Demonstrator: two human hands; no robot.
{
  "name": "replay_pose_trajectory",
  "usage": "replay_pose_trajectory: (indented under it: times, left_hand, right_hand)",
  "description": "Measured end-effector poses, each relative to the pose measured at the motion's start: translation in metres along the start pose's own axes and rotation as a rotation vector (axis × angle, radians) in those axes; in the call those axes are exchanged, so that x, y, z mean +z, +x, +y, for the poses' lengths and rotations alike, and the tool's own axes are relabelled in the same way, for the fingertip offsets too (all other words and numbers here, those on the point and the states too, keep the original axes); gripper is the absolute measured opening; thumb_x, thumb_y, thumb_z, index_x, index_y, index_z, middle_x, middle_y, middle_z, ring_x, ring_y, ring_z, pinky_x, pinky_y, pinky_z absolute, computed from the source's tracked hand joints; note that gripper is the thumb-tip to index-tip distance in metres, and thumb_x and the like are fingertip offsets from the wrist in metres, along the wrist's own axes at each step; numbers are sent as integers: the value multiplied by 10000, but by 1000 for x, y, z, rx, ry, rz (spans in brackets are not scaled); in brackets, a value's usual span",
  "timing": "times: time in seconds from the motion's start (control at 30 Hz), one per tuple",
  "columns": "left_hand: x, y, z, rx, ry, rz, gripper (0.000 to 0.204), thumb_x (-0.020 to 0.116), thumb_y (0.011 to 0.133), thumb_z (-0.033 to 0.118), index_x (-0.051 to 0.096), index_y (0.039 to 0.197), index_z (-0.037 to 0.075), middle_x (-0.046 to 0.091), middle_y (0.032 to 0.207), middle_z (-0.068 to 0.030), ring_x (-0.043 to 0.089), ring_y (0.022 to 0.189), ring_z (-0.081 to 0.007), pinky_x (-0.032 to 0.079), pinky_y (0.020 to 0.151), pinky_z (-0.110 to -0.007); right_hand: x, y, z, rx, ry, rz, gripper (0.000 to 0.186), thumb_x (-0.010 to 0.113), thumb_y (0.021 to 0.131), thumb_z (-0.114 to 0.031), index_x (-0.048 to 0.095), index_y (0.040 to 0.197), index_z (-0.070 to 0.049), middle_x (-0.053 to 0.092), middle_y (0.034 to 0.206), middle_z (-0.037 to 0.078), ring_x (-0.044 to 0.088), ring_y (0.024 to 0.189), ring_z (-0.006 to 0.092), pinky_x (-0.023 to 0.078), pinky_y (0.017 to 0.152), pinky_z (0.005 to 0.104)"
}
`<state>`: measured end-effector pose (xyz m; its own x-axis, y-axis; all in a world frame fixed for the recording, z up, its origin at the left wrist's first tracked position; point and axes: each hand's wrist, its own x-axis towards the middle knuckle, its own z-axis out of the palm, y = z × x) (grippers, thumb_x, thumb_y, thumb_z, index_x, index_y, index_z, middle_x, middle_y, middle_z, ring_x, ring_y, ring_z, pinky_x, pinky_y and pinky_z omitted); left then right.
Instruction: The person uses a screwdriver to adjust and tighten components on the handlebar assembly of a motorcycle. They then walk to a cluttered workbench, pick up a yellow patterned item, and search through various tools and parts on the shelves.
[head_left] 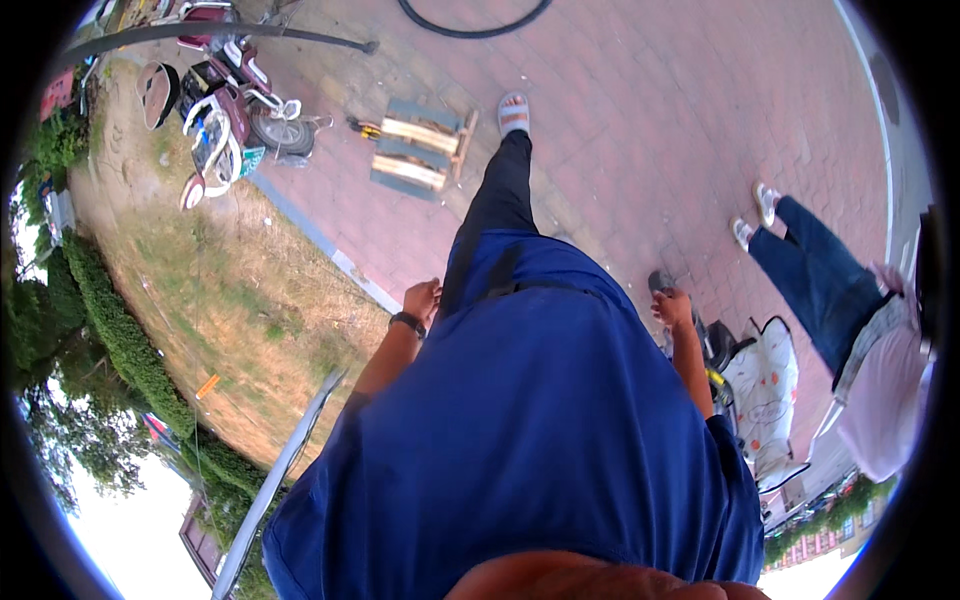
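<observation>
My left hand (423, 300) hangs beside my dark trousers, its fingers curled in; I see nothing in it. A dark band with a round face sits on that wrist. Out to the right, my right hand (672, 306) is also closed, against a dark grey rounded piece (660, 283). Whether the hand grips that piece or only overlaps it is unclear. Just past the right forearm stands a parked two-wheeler with a pale patterned cover (765, 395), partly hidden by my arm and blue shirt. One sandalled foot (514, 114) is forward on the paving.
A slatted wooden piece with grey panels (410, 148) lies ahead on red paving. Front left stands a maroon scooter (235, 125); a black hose-like loop (475, 32) lies at the top. Another person (825, 290) is at right. A kerb (330, 250) borders dry grass and a hedge.
</observation>
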<state>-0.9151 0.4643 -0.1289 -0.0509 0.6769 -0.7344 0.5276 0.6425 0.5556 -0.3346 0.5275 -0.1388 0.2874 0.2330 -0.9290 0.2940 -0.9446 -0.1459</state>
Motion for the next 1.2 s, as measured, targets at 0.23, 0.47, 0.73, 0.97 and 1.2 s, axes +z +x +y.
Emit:
replay_pose_trajectory:
  times: [0.23,0.47,0.73,0.97,1.2]
  left_hand:
    - [-153,180,156,-374,-806,154,362,613,931,279,609,1172,9,683,1093,-107,630,964,-190,498,834,-315]
    - [-275,292,264,-323,-838,205,410,595,945,272,557,1240,-9,649,1181,-141,621,1108,-245,472,985,-357]
    - [-318,347,267,-217,-9,215,200,502,940,187,660,950,65,671,872,-72,637,749,-175,497,658,-300]
    - [-372,375,359,-71,28,364,251,472,940,244,635,850,76,638,766,-171,639,768,-343,474,688,-425]
    - [-474,497,439,-36,89,257,243,489,930,264,664,971,100,681,865,-164,660,876,-375,510,770,-453]
  right_hand:
    - [17,-13,-226,-76,-43,-74,409,632,895,-128,573,1258,51,662,811,148,597,583,182,477,492,311]
    - [9,45,-410,-309,-402,-6,405,684,817,-269,696,1105,16,730,977,187,707,869,268,548,761,353]
    - [13,148,-704,-449,-714,-86,430,686,831,-246,649,1179,5,712,803,170,689,704,195,549,622,320]
    - [1,138,-1040,-613,-205,-63,488,642,881,-179,546,1273,97,684,992,168,679,756,185,540,601,293]
    - [22,205,-1218,-701,-205,-145,317,608,901,-111,585,1185,28,675,901,108,639,671,165,520,547,287]
